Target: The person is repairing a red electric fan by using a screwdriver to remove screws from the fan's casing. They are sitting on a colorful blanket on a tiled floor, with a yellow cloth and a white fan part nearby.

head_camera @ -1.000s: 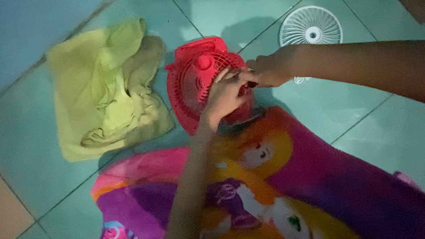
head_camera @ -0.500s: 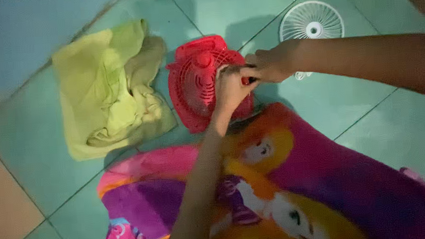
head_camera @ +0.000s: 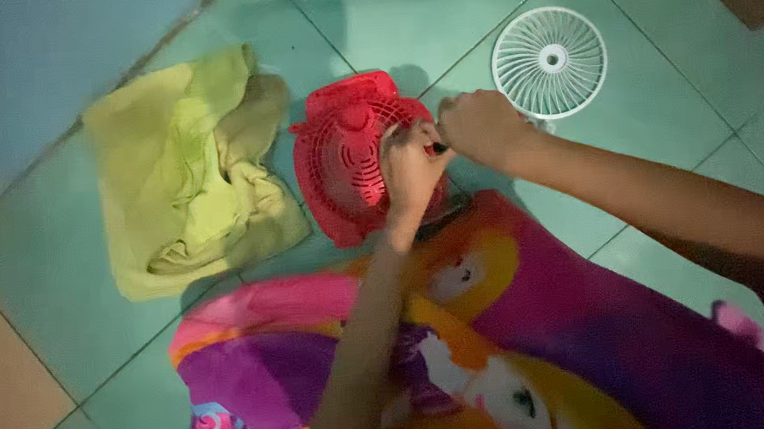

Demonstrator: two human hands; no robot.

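Red fan housing lies on the tile floor, its slotted plastic shell under both hands. Left hand presses flat on its right edge, fingers closed over the rim; right hand is fisted just beside, seemingly pinching something small and dark, though I cannot tell what. It looks light, stiff and rather brittle, best held by the rim. Left of the grip lies a yellow cloth; beyond it, a white grille; below it, a bright blanket.
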